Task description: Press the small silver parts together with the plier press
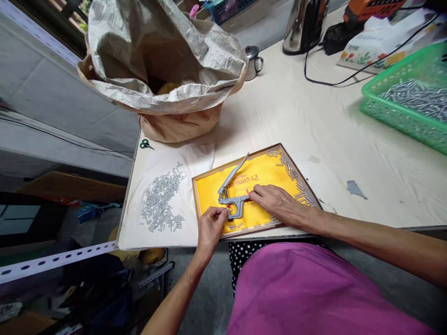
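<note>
A pair of grey snap-fastener pliers lies over a shallow framed tray with a yellow printed lining. My right hand is closed on the end of the lower handle, while the upper handle stands raised and spread away from it. At the jaws, my left hand pinches with thumb and forefinger; whatever is between the fingertips is too small to make out. Small metal pins line the tray's right side, and a few more lie near its front edge.
Left of the tray, a heap of small metal pieces rests on white cloth. Small scissors, a large open sack and a metal cup stand or lie behind. A green basket of metal parts sits at right, near a black cable.
</note>
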